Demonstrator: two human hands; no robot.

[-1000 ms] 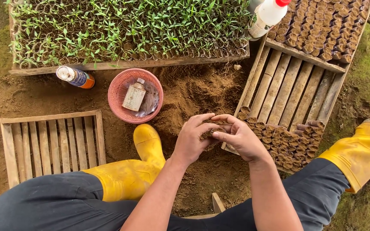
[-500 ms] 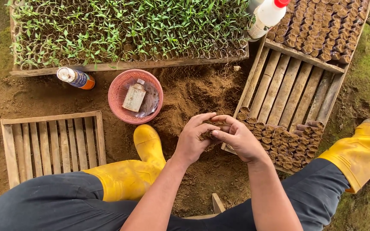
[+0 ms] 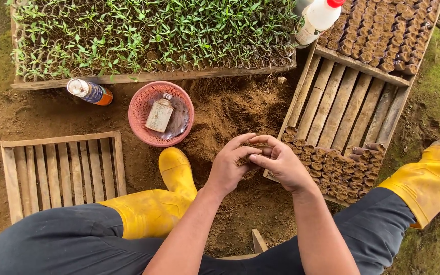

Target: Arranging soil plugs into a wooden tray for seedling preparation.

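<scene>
A seated person's two bare hands meet over loose brown soil, between two yellow rubber boots: the left boot [image 3: 166, 203] near the middle of the frame, the right boot [image 3: 431, 181] at the right edge. The left hand [image 3: 230, 165] and right hand [image 3: 281, 163] touch, fingers curled round a small soil-filled leaf pot [image 3: 250, 157] that is mostly hidden between them. Just beside the right hand, a slatted bamboo tray [image 3: 347, 117] holds a cluster of rolled leaf pots [image 3: 332, 170] in its near corner; the slats beyond are bare. An empty slatted wooden tray [image 3: 59, 170] lies well apart on the left. Behind the left boot, one pink plastic basket [image 3: 143, 109] holds a small bottle [image 3: 160, 114], and one capped bottle [image 3: 90, 91] lies on its side just beside it. The soil heap [image 3: 230, 109] fills the open ground between basket and bamboo tray. Farthest off, a seedling tray [image 3: 148, 30] spans the top edge, with one white bottle with a red cap [image 3: 318, 18] and another tray of filled pots [image 3: 388, 28] at the top right.
</scene>
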